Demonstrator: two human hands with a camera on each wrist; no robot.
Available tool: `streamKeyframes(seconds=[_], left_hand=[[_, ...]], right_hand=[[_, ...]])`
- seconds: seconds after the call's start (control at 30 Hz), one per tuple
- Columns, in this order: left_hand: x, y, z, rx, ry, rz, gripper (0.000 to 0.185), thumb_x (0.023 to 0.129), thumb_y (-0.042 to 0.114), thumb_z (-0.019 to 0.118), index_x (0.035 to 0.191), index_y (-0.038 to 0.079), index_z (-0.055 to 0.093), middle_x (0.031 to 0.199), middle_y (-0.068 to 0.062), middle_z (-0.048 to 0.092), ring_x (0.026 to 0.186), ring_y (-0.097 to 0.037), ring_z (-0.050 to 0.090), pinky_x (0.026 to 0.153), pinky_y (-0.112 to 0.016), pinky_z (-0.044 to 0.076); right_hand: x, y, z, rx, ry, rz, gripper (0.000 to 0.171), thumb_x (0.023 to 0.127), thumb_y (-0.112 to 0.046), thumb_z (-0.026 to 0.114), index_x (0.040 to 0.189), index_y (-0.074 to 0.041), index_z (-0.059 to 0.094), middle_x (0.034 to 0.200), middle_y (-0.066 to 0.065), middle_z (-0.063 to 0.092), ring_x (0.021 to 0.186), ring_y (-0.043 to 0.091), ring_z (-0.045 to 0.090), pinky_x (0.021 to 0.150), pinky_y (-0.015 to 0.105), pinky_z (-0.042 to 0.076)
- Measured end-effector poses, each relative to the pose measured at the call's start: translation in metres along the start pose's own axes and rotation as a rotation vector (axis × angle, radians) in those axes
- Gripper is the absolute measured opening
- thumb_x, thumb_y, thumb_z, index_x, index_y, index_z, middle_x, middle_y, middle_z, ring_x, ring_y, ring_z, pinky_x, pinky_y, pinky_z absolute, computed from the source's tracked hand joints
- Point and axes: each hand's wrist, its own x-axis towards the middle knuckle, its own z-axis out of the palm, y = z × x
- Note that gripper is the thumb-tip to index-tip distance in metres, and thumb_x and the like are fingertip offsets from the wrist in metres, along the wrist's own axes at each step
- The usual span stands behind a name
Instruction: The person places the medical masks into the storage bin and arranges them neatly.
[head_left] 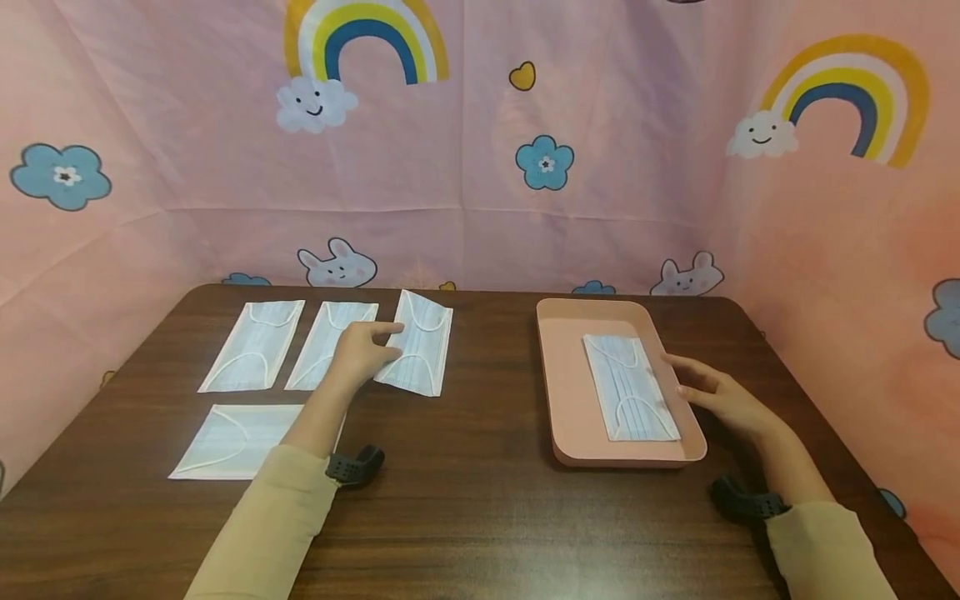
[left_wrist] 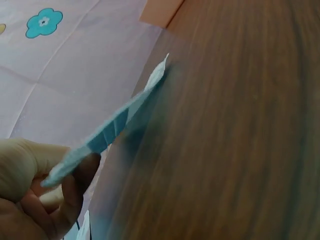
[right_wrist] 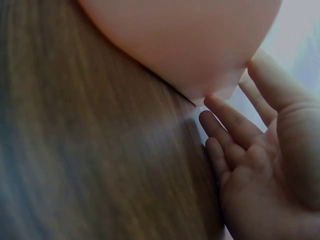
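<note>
Since your left hand [head_left: 360,354] pinches the pale blue pleated paper face mask [head_left: 417,352] by its edge above the dark wooden table [head_left: 465,492], expect limp, featherlight flopping; your right hand [head_left: 723,398], fingers straight, rests beside the pink plastic tray [head_left: 570,400].

Dark wood table [head_left: 480,517]; pink backdrop cloth [head_left: 615,125] w/ rainbows, clouds, bunnies, blue flowers; even light

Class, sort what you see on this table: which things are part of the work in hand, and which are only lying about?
In use: pleated blue face mask pinched by left hand; pink plastic tray beside right hand; mask in tray.
Lying about: three flat masks, rainbow backdrop.
</note>
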Motion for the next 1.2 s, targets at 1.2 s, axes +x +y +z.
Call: streamKeyframes(seconds=[1.2], left_hand=[[-0.013,0.053,0.033,-0.519,0.063,0.006,0.046,0.089,0.014,0.069,0.134,0.017,0.058,0.148,-0.006,0.040,0.139,-0.029,0.024,0.104,-0.047,0.034]], right_hand=[[0.000,0.002,0.000,0.013,0.008,0.010,0.052,0.097,-0.011,0.054,0.145,-0.001,0.036,0.150,0.023,0.028,0.135,0.044,0.022,0.101,0.067,0.021]])
